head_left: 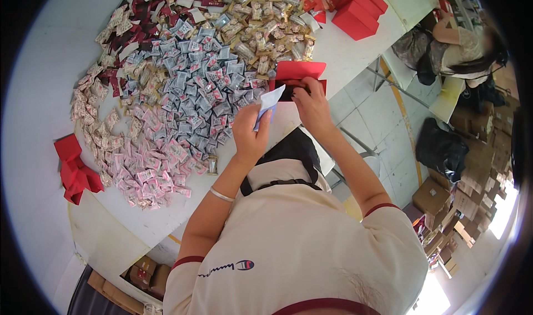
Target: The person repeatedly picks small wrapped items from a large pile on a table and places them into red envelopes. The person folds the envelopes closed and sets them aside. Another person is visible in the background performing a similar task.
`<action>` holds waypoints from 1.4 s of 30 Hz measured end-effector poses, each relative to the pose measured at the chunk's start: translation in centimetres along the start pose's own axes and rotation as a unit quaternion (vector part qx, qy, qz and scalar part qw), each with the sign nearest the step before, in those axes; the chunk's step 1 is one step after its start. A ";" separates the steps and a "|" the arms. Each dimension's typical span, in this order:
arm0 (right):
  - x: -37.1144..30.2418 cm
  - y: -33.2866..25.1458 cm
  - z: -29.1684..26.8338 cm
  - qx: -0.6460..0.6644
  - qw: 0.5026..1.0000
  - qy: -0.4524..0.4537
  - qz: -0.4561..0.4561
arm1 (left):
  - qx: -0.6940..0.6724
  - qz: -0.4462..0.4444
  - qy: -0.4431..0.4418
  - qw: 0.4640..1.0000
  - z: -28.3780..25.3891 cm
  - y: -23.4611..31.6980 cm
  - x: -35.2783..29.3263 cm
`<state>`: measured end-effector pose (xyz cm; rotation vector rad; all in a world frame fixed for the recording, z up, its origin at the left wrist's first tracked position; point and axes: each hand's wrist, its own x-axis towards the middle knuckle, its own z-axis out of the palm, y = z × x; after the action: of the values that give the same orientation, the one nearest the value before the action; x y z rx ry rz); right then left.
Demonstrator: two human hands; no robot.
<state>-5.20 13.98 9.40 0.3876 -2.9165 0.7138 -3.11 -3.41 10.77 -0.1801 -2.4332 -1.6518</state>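
Note:
An open red box (pixel 301 69) stands at the table's near edge, its lid flap raised and its inside dark. My right hand (pixel 312 101) reaches into it with bent fingers; what the fingertips hold, if anything, is hidden there. Between the thumb and fingers of my left hand (pixel 250 130) is a flat blue-and-white packet (pixel 268 104), tilted up just left of the box. Beside that hand spreads a heap of small wrapped pieces: silvery-blue packets (pixel 194 76), pink packets (pixel 152 165), gold-wrapped pieces (pixel 261 23) and cream patterned packets (pixel 86 115).
Dark red packets (pixel 147 15) lie at the heap's far side. More red boxes (pixel 358 12) sit at the table's far right, and folded red card (pixel 76 170) at the left. Another person (pixel 458 48) sits to the right. Cardboard boxes (pixel 430 195) and a black bag (pixel 441 148) are on the floor.

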 end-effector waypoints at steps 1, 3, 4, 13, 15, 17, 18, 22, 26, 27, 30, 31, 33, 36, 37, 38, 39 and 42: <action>0.5 -0.6 -0.5 -0.065 0.998 -0.015 -0.005 | -0.003 0.004 0.000 1.000 0.0 0.0 0.2; 0.8 -0.7 -0.6 -0.141 0.989 -0.045 -0.022 | 0.004 0.039 -0.005 0.999 0.1 0.2 0.7; 0.9 -0.2 -0.1 -0.152 0.986 -0.063 -0.037 | 0.008 0.057 -0.008 0.998 0.1 0.3 0.9; 0.6 -0.2 -0.8 0.051 0.996 0.017 -0.073 | 0.084 0.149 -0.066 0.983 -0.2 1.7 3.6; -0.3 0.3 1.0 0.028 0.997 -0.041 -0.066 | 0.089 0.164 -0.075 0.980 0.1 2.1 4.2; -0.1 0.8 1.2 0.055 0.993 -0.097 -0.041 | 0.103 0.179 -0.082 0.975 0.6 2.4 4.8; 0.4 0.8 0.3 0.093 0.988 -0.125 -0.018 | 0.114 0.183 -0.086 0.973 0.9 2.6 4.9; -0.2 0.5 -4.1 0.117 0.988 0.096 -0.028 | 0.158 0.172 -0.122 0.965 1.1 2.5 4.9; 1.4 -2.3 -9.1 -0.039 0.991 0.079 -0.100 | 0.164 0.193 -0.180 0.950 1.7 2.9 4.7; 1.3 -1.8 -9.0 -0.045 0.992 0.037 -0.110 | 0.160 0.190 -0.209 0.946 2.0 2.6 4.6; 1.8 0.2 -9.1 -0.041 0.990 -0.036 -0.132 | 0.121 0.175 -0.165 0.963 2.1 1.4 4.9; 2.2 0.7 -9.5 -0.048 0.988 -0.058 -0.132 | 0.103 0.169 -0.128 0.972 1.9 0.9 5.1; 2.8 1.1 -10.0 -0.059 0.984 -0.103 -0.133 | 0.058 0.109 -0.176 0.977 1.8 -1.0 4.6; 4.0 -0.4 -12.5 -0.089 0.970 -0.186 -0.129 | 0.014 0.066 -0.218 0.974 2.7 -3.0 3.5; 4.3 -0.6 -13.0 -0.094 0.964 -0.217 -0.124 | 0.005 0.059 -0.226 0.972 3.1 -3.3 3.4; 4.4 -0.6 -12.9 -0.109 0.962 -0.217 -0.122 | -0.018 0.037 -0.231 0.972 3.3 -3.4 3.5; 4.6 -0.5 -12.8 -0.125 0.960 -0.218 -0.122 | -0.041 0.014 -0.234 0.971 3.6 -3.5 3.6; 4.4 0.5 -9.6 -0.137 0.958 -0.208 -0.144 | -0.086 -0.036 -0.243 0.966 4.1 -4.0 3.9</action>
<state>-9.12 17.93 18.37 1.0105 -3.1677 0.1974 -8.15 -1.12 6.54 -0.5935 -2.6481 -2.0552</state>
